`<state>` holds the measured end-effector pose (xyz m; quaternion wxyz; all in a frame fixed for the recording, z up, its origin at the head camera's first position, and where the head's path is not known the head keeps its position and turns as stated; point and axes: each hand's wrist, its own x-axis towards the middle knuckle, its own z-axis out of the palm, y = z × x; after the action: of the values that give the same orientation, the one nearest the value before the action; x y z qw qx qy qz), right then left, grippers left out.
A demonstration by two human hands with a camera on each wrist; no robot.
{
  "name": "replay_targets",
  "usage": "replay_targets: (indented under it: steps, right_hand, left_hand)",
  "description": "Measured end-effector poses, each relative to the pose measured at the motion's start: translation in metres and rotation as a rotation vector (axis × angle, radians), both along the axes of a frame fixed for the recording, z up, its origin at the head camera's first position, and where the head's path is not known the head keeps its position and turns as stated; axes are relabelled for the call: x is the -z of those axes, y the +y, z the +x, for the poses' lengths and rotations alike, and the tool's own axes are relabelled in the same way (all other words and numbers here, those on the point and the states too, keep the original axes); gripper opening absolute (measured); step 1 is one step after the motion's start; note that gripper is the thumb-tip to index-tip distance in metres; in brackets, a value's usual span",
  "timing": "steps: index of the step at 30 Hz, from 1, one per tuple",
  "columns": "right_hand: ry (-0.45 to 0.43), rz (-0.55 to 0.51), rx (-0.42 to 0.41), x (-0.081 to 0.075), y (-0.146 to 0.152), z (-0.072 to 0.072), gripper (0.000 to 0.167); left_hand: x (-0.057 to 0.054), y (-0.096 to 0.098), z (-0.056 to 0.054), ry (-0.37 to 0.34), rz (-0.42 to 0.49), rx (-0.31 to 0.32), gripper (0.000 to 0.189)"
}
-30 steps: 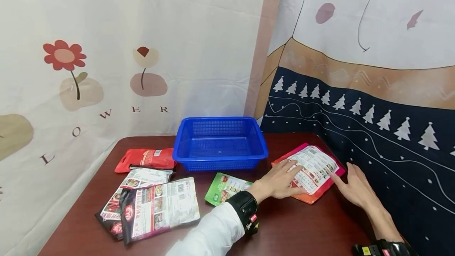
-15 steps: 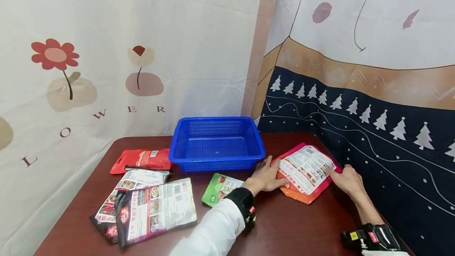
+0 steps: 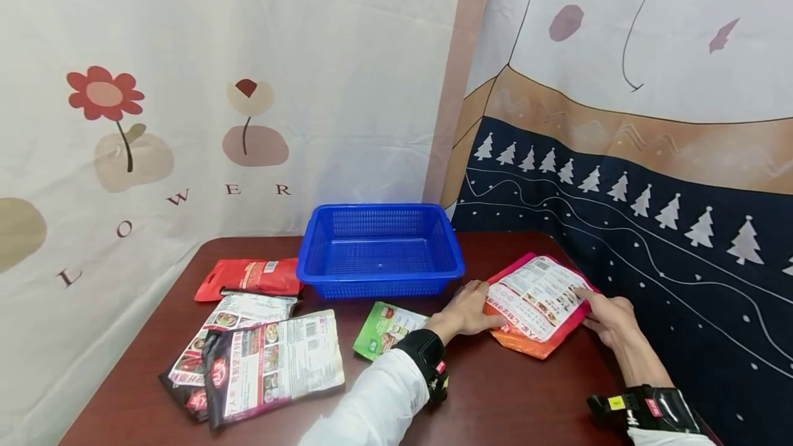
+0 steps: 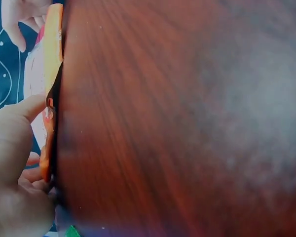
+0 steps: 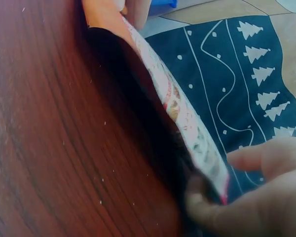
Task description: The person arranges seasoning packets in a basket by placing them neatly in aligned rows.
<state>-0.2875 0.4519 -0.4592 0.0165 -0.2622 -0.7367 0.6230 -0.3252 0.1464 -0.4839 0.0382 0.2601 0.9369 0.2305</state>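
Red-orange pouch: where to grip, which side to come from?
Likely the left and right edges, coming from both sides at once and pinching top and underside: the red-orange pouch is broad and thin, and its right edge looks raised off the table.

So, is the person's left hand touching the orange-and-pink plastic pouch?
Touching. The left wrist view shows the left hand pinching the pouch, its thumb right against the orange edge.

Fine print (image 3: 548, 284) on the orange-pink packet (image 3: 537, 305) illegible, green packet (image 3: 385, 329) partly behind the black left wristband (image 3: 423, 349)
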Motion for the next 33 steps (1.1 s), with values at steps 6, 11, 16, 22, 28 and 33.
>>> replay_targets:
  steps: [6, 11, 16, 22, 28, 33]
  right_hand:
    - [0.052, -0.121, -0.003, 0.002, 0.000, -0.002, 0.077]
    - [0.064, -0.219, 0.029, 0.003, -0.001, -0.003, 0.073]
    - [0.124, -0.332, 0.138, 0.001, -0.010, -0.005, 0.070]
    - [0.201, -0.416, 0.210, -0.008, -0.013, -0.002, 0.068]
    - [0.286, -0.546, 0.250, -0.015, -0.008, 0.009, 0.027]
    - [0.388, -0.644, 0.297, -0.026, -0.007, 0.013, 0.013]
  left_hand:
    - [-0.001, 0.002, 0.001, -0.014, 0.057, 0.034, 0.084]
    - [-0.001, 0.003, 0.002, -0.016, 0.046, 0.038, 0.082]
    - [0.000, 0.003, 0.003, -0.016, 0.076, 0.041, 0.080]
    - [0.035, 0.017, -0.024, 0.025, 0.275, -0.008, 0.069]
    - [0.019, 0.019, -0.018, 0.045, 0.494, -0.113, 0.042]
    - [-0.022, 0.015, 0.010, -0.068, 0.605, -0.176, 0.034]
